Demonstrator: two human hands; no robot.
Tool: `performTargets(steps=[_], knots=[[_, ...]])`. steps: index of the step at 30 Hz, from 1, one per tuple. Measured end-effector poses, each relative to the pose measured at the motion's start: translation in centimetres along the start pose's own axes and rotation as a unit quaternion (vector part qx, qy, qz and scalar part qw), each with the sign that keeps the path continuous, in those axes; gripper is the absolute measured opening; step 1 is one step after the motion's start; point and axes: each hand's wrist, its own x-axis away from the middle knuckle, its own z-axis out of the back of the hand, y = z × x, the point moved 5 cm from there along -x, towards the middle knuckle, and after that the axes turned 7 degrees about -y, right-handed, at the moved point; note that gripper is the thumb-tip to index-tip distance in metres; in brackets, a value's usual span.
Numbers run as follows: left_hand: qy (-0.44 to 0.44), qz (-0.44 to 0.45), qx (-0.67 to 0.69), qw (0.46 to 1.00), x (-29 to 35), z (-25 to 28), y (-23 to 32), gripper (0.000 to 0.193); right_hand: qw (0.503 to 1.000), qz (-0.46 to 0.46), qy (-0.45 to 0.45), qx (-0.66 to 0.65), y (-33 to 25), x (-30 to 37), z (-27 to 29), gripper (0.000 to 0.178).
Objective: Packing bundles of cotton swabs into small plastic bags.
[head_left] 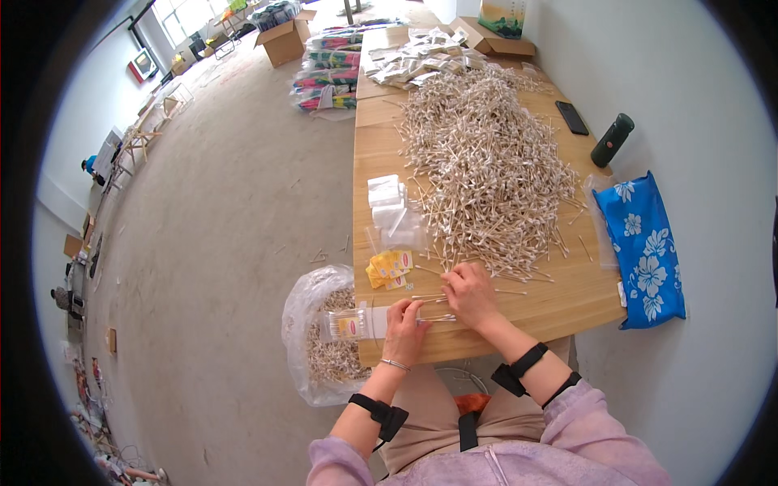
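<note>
Several cotton swabs (pixel 438 317) stick out to the right from under my left hand (pixel 403 330), whose fingers are closed round them at the table's near edge. Beside that hand, on its left, lies a clear packet of swabs with a yellow label (pixel 348 326), and a white flap or card (pixel 378 321) shows between them. My right hand (pixel 471 293) is just to the right, at the near end of a big heap of loose cotton swabs (pixel 494 170). Its fingertips are pinched together low over the tabletop; what they hold is hidden.
Yellow label cards (pixel 389 268) and clear bags (pixel 389 206) lie left of the heap, filled packets (pixel 425 57) behind it. A phone (pixel 572 118), dark bottle (pixel 613 140) and blue flowered pack (pixel 643 251) line the right edge. A plastic bag of swabs (pixel 304 332) stands below the left edge.
</note>
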Motion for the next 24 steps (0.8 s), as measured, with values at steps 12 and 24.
performTargets(steps=[12,24], knots=[[-0.031,-0.011,-0.019,0.999,-0.9,0.1,1.0,0.042,0.998,-0.004,-0.022,-0.051,1.7,1.7,-1.4,0.010],[0.020,0.006,-0.011,1.000,-1.6,0.1,1.1,0.010,1.000,-0.008,-0.011,-0.014,5.2,4.1,1.5,0.010]])
